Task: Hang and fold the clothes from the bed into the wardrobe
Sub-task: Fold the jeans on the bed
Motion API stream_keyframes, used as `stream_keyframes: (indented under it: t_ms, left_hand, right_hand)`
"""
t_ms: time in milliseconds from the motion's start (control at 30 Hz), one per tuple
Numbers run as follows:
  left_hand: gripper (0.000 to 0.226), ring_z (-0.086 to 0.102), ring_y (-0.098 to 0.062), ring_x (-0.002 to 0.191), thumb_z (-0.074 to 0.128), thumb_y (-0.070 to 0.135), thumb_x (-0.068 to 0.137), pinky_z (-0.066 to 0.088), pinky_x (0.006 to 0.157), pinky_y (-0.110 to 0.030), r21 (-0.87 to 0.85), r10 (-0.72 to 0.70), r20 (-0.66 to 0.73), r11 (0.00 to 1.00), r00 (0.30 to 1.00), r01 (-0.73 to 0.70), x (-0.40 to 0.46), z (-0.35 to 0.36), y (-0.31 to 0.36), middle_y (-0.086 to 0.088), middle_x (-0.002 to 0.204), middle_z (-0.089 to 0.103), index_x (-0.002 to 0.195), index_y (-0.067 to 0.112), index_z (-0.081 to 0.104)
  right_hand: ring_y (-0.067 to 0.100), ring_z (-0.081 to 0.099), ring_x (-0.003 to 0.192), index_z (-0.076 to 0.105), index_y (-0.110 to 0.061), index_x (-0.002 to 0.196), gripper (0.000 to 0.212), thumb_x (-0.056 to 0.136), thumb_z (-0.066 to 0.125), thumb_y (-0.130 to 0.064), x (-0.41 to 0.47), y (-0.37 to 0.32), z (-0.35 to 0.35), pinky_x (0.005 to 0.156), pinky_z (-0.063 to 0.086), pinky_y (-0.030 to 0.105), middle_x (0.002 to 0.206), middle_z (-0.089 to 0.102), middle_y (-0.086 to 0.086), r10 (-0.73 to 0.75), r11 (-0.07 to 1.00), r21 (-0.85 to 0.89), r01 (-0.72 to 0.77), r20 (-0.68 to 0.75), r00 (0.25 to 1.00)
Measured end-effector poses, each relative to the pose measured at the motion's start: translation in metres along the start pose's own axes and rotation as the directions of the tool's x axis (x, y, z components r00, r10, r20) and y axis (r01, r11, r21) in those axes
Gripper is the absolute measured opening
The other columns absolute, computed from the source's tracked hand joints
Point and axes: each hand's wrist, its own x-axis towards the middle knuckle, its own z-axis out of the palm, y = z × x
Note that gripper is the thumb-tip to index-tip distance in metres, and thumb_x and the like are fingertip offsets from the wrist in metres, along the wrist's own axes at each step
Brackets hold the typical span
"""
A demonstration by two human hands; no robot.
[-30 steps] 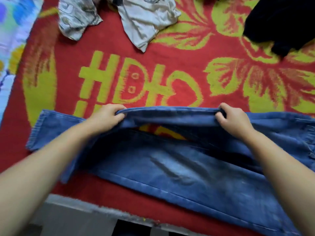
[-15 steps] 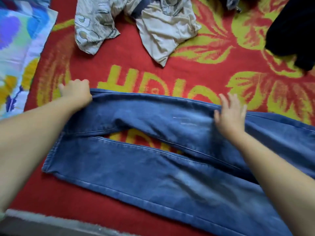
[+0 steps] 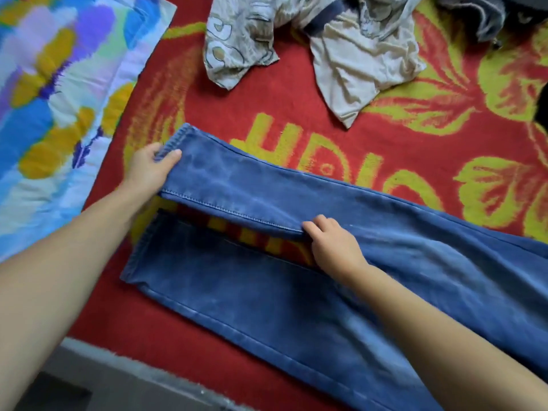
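A pair of blue jeans [image 3: 296, 292] lies across the red and yellow blanket [image 3: 296, 114] on the bed, its two legs spread apart toward the left. My left hand [image 3: 148, 170] grips the hem of the far leg, thumb on top of the denim. My right hand [image 3: 332, 244] pinches the inner seam of that same leg near the middle. The far leg is lifted a little off the blanket between my hands. The near leg lies flat.
A crumpled beige printed garment [image 3: 326, 40] lies at the back. A grey garment [image 3: 480, 13] and a dark one [image 3: 542, 108] sit at the back right. A colourful pillow [image 3: 59, 99] lies at the left. The bed's front edge [image 3: 133, 369] runs along the bottom.
My left hand slid left to the far leg's hem and took hold of it. My right hand moved from lying flat on the denim to pinching the inner seam. The far leg rose slightly.
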Motion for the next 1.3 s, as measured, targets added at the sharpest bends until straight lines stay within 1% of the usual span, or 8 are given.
stream_keyframes:
  t_ms: [233, 433, 600, 700, 833, 1067, 1233, 1300]
  left_hand:
    - [0.039, 0.059, -0.038, 0.097, 0.06, 0.041, 0.091, 0.042, 0.074, -0.037, 0.56, -0.172, 0.083, 0.823, 0.982, 0.097, -0.004, 0.005, -0.035, -0.023, 0.103, 0.062, 0.102, 0.004, 0.056]
    - [0.035, 0.058, -0.037, 0.104, 0.056, 0.025, 0.093, 0.04, 0.083, -0.036, 0.144, -0.072, -0.117, 0.986, 0.99, 0.088, 0.019, 0.045, -0.012, -0.022, 0.11, 0.062, 0.116, -0.001, 0.053]
    - [0.044, 0.053, -0.029, 0.102, 0.054, 0.019, 0.095, 0.04, 0.095, -0.036, 0.059, 0.004, -0.15, 0.998, 0.989, 0.005, 0.019, 0.037, -0.023, -0.017, 0.114, 0.054, 0.134, 0.003, 0.043]
    - [0.057, 0.051, -0.035, 0.112, 0.057, 0.034, 0.092, 0.039, 0.096, -0.042, 0.195, -0.091, -0.143, 0.974, 0.985, 0.119, -0.012, 0.028, -0.05, -0.02, 0.121, 0.053, 0.137, 0.004, 0.039]
    - [0.047, 0.059, -0.045, 0.1, 0.056, 0.045, 0.091, 0.044, 0.078, -0.047, 0.344, -0.205, -0.123, 0.909, 0.971, 0.236, -0.089, 0.021, -0.086, -0.025, 0.108, 0.063, 0.115, 0.006, 0.047]
    - [0.03, 0.059, -0.053, 0.073, 0.056, 0.043, 0.093, 0.045, 0.06, -0.048, 0.523, 0.044, -0.213, 0.849, 0.976, 0.076, -0.103, -0.027, -0.115, -0.034, 0.078, 0.06, 0.089, 0.014, 0.049]
    - [0.045, 0.047, -0.048, 0.111, 0.065, 0.027, 0.087, 0.04, 0.089, -0.058, 0.601, -0.047, -0.192, 0.784, 0.98, 0.156, -0.103, -0.012, -0.106, -0.031, 0.12, 0.048, 0.122, 0.004, 0.046]
    - [0.064, 0.041, -0.047, 0.121, 0.07, 0.015, 0.081, 0.03, 0.101, -0.058, 0.665, 0.115, -0.098, 0.746, 0.988, -0.02, -0.102, 0.006, -0.084, -0.03, 0.133, 0.041, 0.136, 0.001, 0.04]
  right_hand:
    - [0.024, 0.049, 0.125, 0.055, -0.026, 0.134, 0.04, 0.095, 0.048, -0.032, -0.014, 0.003, -0.014, 0.103, 0.035, 0.037, 0.141, 0.049, 0.003, -0.28, 0.96, 0.052, 0.275, 0.155, 0.947]
    - [0.035, 0.043, 0.122, 0.05, -0.01, 0.127, 0.036, 0.093, 0.054, -0.02, 0.057, 0.066, -0.034, 0.097, 0.036, 0.045, 0.131, 0.047, 0.017, 0.396, 0.91, -0.116, -0.397, -0.034, 0.918]
    - [0.033, 0.039, 0.126, 0.045, -0.009, 0.129, 0.037, 0.094, 0.051, -0.017, 0.048, 0.071, -0.024, 0.109, 0.019, 0.056, 0.133, 0.044, 0.017, 0.464, 0.874, -0.101, -0.475, -0.115, 0.878]
    - [0.031, 0.024, 0.144, 0.037, -0.01, 0.145, 0.061, 0.09, 0.06, -0.018, 0.014, 0.043, -0.013, 0.113, 0.005, 0.061, 0.152, 0.03, 0.016, 0.34, 0.937, -0.029, -0.348, -0.155, 0.927]
    - [0.032, 0.065, 0.103, 0.067, -0.008, 0.112, 0.043, 0.07, 0.074, -0.008, -0.054, -0.012, 0.018, 0.091, 0.045, 0.041, 0.116, 0.065, 0.013, -0.015, 1.0, -0.008, 0.014, -0.197, 0.98]
    - [0.034, 0.05, 0.128, 0.059, -0.022, 0.133, 0.083, 0.057, 0.088, -0.04, -0.118, -0.034, 0.062, 0.091, 0.044, 0.064, 0.142, 0.05, 0.012, 0.081, 0.98, -0.194, -0.04, 0.211, 0.974]
    - [0.029, 0.004, 0.148, 0.019, -0.029, 0.153, 0.069, 0.093, 0.052, -0.041, -0.116, -0.033, 0.058, 0.113, 0.009, 0.062, 0.159, -0.006, 0.002, 0.089, 0.993, -0.107, -0.054, 0.348, 0.933]
    - [0.034, 0.033, 0.14, 0.047, -0.017, 0.141, 0.049, 0.093, 0.057, -0.024, -0.112, -0.026, 0.043, 0.109, 0.029, 0.056, 0.156, 0.027, 0.011, 0.03, 0.997, 0.056, -0.043, 0.224, 0.974]
